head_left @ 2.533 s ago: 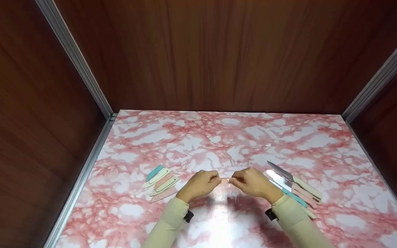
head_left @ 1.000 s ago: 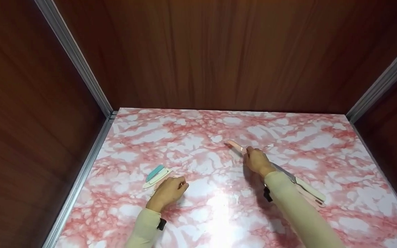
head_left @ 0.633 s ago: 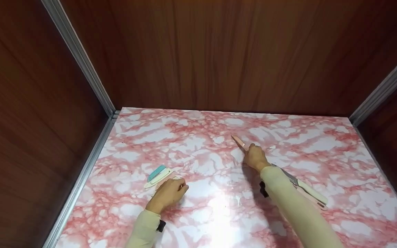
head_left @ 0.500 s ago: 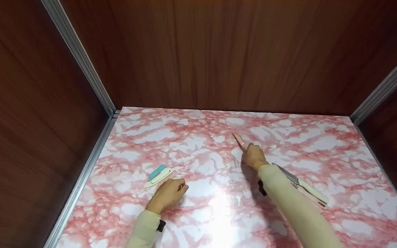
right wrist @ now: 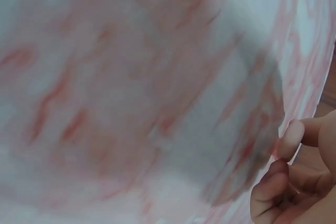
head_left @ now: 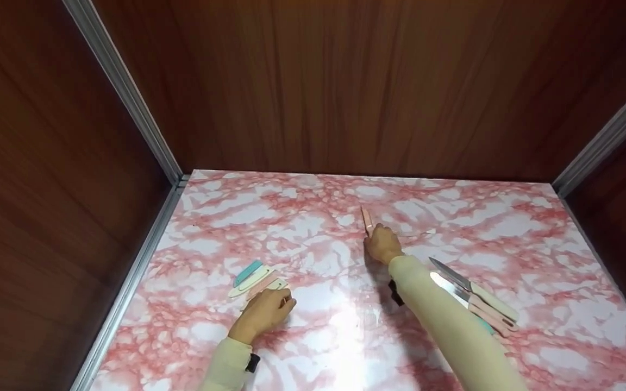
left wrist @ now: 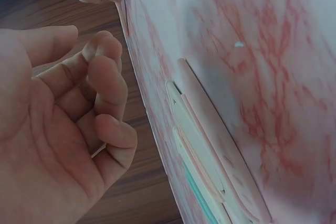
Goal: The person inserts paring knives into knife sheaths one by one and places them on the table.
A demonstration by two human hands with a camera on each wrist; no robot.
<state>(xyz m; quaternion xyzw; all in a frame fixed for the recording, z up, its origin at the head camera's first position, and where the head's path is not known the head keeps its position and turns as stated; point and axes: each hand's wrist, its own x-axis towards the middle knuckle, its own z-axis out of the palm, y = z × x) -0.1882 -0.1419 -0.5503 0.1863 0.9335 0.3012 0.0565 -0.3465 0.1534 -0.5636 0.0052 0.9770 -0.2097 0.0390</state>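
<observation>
My right hand (head_left: 383, 244) grips a small pink knife (head_left: 367, 218) over the middle of the table, its covered-looking blade pointing toward the back wall. In the right wrist view, the thumb and fingers (right wrist: 270, 187) bend together at the right edge, and the knife is hardly visible there. My left hand (head_left: 264, 312) hovers at the near side of a row of blade covers, partly hiding them. Its fingers are loosely curled around nothing in the left wrist view. The row includes a teal cover (head_left: 247, 273), cream covers (head_left: 253, 279) and pink covers (left wrist: 223, 142).
Right of my right forearm lie a cream-handled knife (head_left: 492, 301), a pink-handled knife (head_left: 491, 316) and a teal handle (head_left: 484, 325) partly behind the sleeve. The marbled red and white table (head_left: 313, 217) ends at a dark wooden wall (head_left: 313, 98).
Both hands were together at the middle on the pink knife. The left hand then moved left to the covers. The right carried the knife farther away, lately shifting slightly left and turning it.
</observation>
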